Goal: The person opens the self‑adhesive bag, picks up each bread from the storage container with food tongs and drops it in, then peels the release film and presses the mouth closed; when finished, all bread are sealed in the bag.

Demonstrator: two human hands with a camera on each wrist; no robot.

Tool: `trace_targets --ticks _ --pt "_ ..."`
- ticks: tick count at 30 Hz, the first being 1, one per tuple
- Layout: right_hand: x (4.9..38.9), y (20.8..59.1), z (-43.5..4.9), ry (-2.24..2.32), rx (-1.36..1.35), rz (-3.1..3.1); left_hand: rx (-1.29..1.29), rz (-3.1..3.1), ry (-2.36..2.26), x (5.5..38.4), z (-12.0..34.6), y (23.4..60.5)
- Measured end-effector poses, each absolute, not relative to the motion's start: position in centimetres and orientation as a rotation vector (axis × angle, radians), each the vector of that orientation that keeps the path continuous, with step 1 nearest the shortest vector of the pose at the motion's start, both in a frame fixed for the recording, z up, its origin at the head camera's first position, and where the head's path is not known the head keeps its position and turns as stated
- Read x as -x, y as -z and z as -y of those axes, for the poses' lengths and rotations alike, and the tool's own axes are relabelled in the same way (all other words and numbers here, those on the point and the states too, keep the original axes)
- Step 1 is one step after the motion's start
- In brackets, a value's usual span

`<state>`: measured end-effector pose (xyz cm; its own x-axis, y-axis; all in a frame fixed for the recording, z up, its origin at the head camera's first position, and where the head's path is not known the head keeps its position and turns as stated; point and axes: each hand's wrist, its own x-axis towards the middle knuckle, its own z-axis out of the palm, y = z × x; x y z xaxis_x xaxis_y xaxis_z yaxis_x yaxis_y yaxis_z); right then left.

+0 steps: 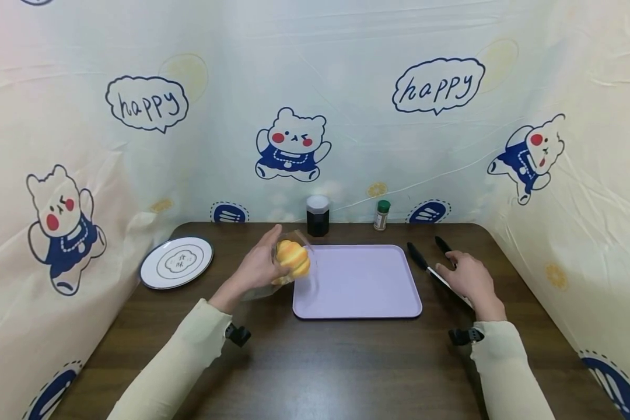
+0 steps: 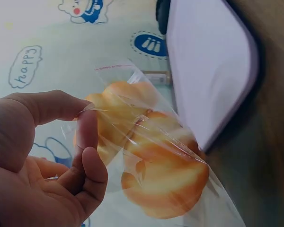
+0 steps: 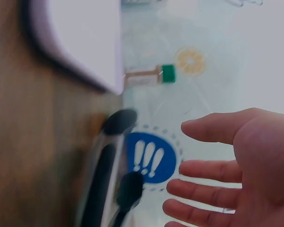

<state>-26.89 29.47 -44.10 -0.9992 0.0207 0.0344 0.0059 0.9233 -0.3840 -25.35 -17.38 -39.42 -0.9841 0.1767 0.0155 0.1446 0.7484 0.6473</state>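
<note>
Between thumb and index finger, my left hand (image 1: 262, 265) pinches a clear plastic bag (image 2: 180, 151) at its edge. Golden bread rolls (image 2: 165, 165) show through the film, and the bag hangs close by the left edge of the lavender tray (image 1: 357, 280). Over at the right, my right hand (image 1: 469, 280) is held with fingers extended and nothing in its grasp. It is nearest to a black-handled knife (image 1: 417, 256) and a second black-handled utensil (image 1: 442, 245), overlapping both in the head view. The far end of that utensil is hidden behind the hand.
A white plate (image 1: 157, 268) with a dark rim lies at the left. Behind the tray stand a dark jar with a pale lid (image 1: 317, 216) and a small green-capped spice bottle (image 1: 381, 216). Printed cloth hangs along the table's back and sides.
</note>
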Motion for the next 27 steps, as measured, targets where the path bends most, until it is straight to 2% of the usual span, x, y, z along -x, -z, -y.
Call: trace_targets --ticks 10,27 --pt "25.6 41.1 -25.7 -0.693 -0.215 2.895 -0.277 -2.843 -1.261 24.9 16.7 37.6" --pt "23.1 38.3 -15.9 -0.831 -0.693 2.758 -0.351 -2.728 -1.430 24.5 14.6 36.4"
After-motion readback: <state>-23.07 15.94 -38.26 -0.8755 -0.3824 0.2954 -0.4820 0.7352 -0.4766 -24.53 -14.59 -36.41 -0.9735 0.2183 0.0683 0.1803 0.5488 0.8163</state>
